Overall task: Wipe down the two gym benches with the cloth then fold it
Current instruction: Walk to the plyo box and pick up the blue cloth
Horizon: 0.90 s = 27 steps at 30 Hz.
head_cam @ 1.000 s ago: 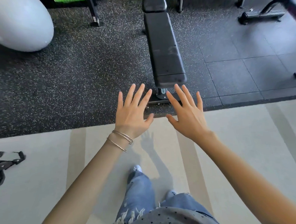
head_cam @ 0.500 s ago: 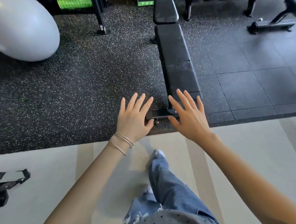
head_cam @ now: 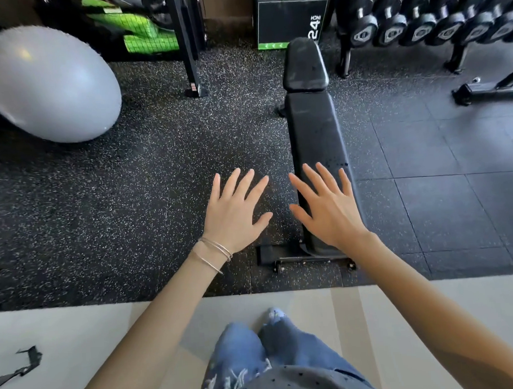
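Note:
A long black padded gym bench (head_cam: 316, 131) stands lengthwise ahead of me on the speckled rubber floor, its near foot bar just beyond the pale floor strip. My left hand (head_cam: 234, 213), with thin bracelets on the wrist, is held out flat with fingers spread, over the floor left of the bench. My right hand (head_cam: 327, 208) is also spread flat, held in the air over the bench's near end. Neither hand holds anything. No cloth is in view.
A grey exercise ball (head_cam: 50, 86) lies at the left. A dumbbell rack (head_cam: 436, 21) stands at the back right, a black and green plyo box (head_cam: 290, 17) behind the bench, and a rack post (head_cam: 189, 49) to its left. Another bench's foot (head_cam: 487, 88) shows at the right edge.
I have walked forward toward the bench, so it sits lower and closer in view. The rack, box and ball came further into sight. Both hands stay spread and empty.

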### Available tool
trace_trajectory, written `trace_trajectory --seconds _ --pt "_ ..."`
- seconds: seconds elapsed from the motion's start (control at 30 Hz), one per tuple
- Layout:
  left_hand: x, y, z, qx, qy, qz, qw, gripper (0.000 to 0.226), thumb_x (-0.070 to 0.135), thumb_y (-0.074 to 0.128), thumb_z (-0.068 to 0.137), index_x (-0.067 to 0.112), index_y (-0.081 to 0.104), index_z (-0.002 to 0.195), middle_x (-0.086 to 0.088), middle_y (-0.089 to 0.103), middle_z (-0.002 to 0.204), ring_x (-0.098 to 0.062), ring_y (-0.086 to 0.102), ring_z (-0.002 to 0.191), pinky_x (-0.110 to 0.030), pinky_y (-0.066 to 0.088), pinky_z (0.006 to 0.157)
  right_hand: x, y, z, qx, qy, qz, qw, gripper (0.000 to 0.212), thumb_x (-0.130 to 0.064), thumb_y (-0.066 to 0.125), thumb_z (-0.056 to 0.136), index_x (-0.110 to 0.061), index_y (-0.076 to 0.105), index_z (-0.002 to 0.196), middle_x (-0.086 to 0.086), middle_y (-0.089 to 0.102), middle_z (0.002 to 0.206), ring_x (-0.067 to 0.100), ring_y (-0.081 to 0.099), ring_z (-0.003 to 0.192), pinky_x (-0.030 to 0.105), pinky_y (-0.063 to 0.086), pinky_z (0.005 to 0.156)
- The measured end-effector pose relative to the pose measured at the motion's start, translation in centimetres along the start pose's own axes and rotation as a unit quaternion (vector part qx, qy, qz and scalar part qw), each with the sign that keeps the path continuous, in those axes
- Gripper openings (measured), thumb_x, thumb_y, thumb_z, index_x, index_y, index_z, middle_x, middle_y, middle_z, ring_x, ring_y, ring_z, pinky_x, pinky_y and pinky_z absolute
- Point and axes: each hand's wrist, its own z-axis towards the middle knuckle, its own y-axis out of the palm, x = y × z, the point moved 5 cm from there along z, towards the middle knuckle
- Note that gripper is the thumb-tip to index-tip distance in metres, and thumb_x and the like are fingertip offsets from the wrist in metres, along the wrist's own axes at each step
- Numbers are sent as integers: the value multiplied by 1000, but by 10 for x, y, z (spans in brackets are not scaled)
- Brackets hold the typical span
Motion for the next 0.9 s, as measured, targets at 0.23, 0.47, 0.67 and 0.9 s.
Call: trace_trajectory --seconds 0.23,0.47,0.67,0.9 --pt "-57 15 58 -24 -18 -12 999 65 58 32 89 30 23 147 -5 34 152 -27 27 142 -53 15 117 -2 15 79 -32 8 5 999 56 -55 32 95 -31 30 145 4 30 152 25 17 144 55 9 114" --pt "-151 34 128 -75 0 -37 996 60 53 38 91 30 28 145 -1 39 148 -22 28 140 -46 16 117 -34 29 179 -61 50 15 997 55 -53 33 95 -29 30 145 3 36 148 22 26 140 52 18 112" --pt "-248 2 196 -40 26 -30 998 60 51 41 90 28 30 144 -2 40 147 -24 31 139 -45 20 116 -82 7 282 -49 71 21 996 53 -52 36 95 -29 34 143 3 36 148 22 28 138 46 25 110" --pt "-304 -15 255 -13 54 -17 998 61 53 38 89 30 28 144 -2 38 149 -25 26 141 -47 18 117 -109 -19 354 12 80 47 996 50 -48 42 95 -27 40 141 5 42 145 26 31 137 47 29 107"
